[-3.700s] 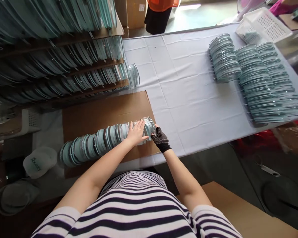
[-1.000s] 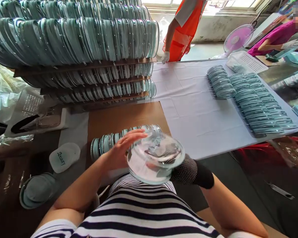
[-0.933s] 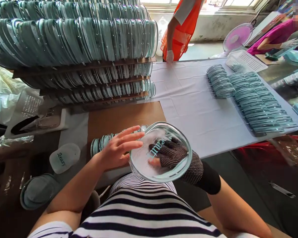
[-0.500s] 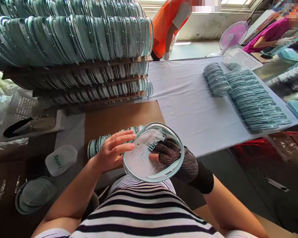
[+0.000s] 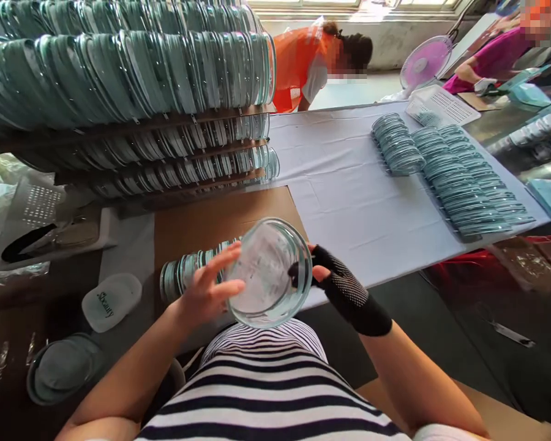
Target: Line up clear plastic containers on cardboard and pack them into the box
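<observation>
A round clear pouch [image 5: 269,275] with a pale teal rim is held up in front of my striped shirt. My left hand [image 5: 211,283], bare, is at its left edge, fingers spread and a little blurred. On the other side, my right hand [image 5: 337,282] in a black dotted fingerless glove grips the pouch's right rim, some fingers hidden behind it. Behind my left hand a row of similar pouches [image 5: 183,275] stands on brown cardboard [image 5: 220,214].
Racks of upright pouches [image 5: 142,79] fill the upper left. Stacked pouches [image 5: 459,177] and a white basket [image 5: 445,104] sit on the white table [image 5: 340,184]. A person in orange [image 5: 298,61] leans behind it. A lettered oval piece [image 5: 111,303] lies left.
The pouch has moved left and turned, its lettering no longer readable. My right hand has shifted from behind it to its right rim. The person in orange has bent lower.
</observation>
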The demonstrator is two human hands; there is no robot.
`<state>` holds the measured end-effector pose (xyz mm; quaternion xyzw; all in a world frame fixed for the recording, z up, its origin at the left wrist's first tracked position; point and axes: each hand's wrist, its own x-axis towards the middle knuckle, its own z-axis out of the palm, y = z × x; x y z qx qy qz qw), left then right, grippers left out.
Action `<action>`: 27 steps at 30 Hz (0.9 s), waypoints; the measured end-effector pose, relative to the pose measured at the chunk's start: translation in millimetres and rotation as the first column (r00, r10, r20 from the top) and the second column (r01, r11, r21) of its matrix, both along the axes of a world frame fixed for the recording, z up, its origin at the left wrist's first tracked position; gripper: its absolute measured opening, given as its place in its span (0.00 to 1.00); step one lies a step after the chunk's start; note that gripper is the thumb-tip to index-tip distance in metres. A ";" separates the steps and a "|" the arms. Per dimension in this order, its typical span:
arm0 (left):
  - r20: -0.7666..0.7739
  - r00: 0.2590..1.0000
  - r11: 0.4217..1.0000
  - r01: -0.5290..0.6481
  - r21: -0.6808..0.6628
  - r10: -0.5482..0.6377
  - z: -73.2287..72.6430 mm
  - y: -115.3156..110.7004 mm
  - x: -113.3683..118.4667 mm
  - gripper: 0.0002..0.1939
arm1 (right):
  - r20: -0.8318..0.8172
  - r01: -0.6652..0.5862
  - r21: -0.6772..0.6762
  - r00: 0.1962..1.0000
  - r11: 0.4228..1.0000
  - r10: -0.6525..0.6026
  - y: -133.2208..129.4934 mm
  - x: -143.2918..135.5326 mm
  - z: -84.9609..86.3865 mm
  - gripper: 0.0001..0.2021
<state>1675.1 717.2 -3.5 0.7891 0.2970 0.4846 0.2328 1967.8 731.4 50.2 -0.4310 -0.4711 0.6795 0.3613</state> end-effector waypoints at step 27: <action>0.585 0.810 0.397 0.525 -0.753 0.038 -1.8 14.1 54.7 0.27 | -0.482 -0.053 -0.509 0.844 0.859 -0.234 -4.9 -33.5 -39.7 0.22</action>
